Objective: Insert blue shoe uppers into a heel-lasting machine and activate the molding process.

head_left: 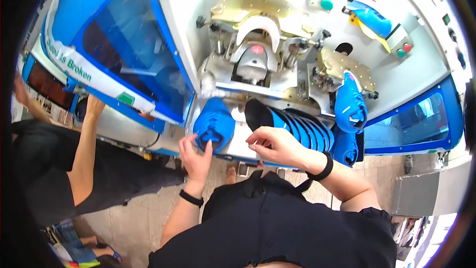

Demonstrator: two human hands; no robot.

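Observation:
A blue lace-up shoe upper (216, 119) stands on the machine's front ledge, its heel opening facing me. My left hand (195, 164) is at that opening, thumb and fingers spread at its rim; whether they press on it is unclear. To the right, my right hand (280, 146) hovers by a row of black pieces with blue edges (305, 131), stacked on a slant. Its fingers are loosely bent, with a gap to the thumb and nothing visible held. A black rounded piece (259, 114) lies at the row's left end.
Above the ledge sits a metal clamping press (255, 64) with a second station (342, 72) beside it. More blue shoes (350, 104) stand at right. Blue-framed doors (134, 44) flank the machine. Push buttons (327, 4) are on its back wall. A co-worker's arm (87, 149) reaches in at left.

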